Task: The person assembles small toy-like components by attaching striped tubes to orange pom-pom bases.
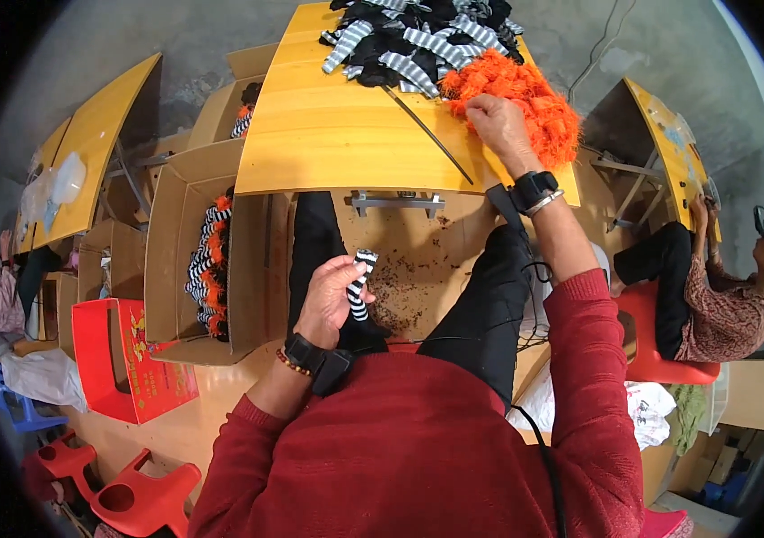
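My left hand (323, 296) is closed on a small black-and-white striped piece of cloth (360, 300), held upright above my lap with its lower end hanging free. Over the yellow table (310, 134), my right hand (500, 130) is closed against the near left side of a heap of fluffy orange trim (552, 121). Its fingertips are pinched together; whatever they hold is hidden. Behind the orange heap lies a large pile of black and grey-white striped cloth pieces (422, 45). A thin dark rod (431, 134) rests slantwise on the tabletop, left of my right hand.
Left of my legs, an open cardboard box (166, 242) contains striped and orange pieces. A red box (135, 381) and red plastic stools (144, 493) stand at lower left. Another person (727, 300) sits at a table on the right. Dark scraps litter the floor (409, 287).
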Demonstrator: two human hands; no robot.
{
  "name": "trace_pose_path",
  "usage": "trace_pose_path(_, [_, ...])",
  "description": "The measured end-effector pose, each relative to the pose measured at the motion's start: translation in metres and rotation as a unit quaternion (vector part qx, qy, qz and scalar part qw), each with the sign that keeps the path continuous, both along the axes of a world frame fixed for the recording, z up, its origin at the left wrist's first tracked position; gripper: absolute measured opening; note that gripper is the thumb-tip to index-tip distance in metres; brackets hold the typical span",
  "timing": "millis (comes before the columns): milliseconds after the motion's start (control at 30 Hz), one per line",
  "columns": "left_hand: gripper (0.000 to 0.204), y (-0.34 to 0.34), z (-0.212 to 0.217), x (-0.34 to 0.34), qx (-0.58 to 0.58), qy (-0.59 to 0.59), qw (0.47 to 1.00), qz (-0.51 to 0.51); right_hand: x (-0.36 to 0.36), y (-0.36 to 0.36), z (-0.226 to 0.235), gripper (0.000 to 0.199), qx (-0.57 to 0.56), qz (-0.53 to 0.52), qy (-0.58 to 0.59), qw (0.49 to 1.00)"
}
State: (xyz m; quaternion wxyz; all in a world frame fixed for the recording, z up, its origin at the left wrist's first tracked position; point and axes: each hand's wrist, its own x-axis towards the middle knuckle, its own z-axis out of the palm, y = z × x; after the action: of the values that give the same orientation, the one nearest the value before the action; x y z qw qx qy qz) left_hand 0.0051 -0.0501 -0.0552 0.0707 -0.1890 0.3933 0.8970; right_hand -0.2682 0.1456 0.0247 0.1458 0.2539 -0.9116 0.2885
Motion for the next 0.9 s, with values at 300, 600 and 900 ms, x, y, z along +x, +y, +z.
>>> trace_pose_path(300, [0.012, -0.006, -0.005, 0.010, 0.011, 0.001, 1.000, 0.027, -0.022, -0.032, -0.019, 0.015, 0.240, -0.099, 0.031, 0.965])
trace_pose_path(600, [0.011, -0.005, -0.006, 0.010, 0.017, -0.015, 0.999, 0.028, 0.037, -0.019, -0.023, 0.014, 0.100, 0.042, 0.078, 0.991])
trace_pose_path(900, [0.017, 0.002, 0.034, -0.013, -0.008, 0.086, 0.995, -0.056, 0.108, 0.014, 0.004, 0.008, -0.432, 0.116, -0.424, 0.787])
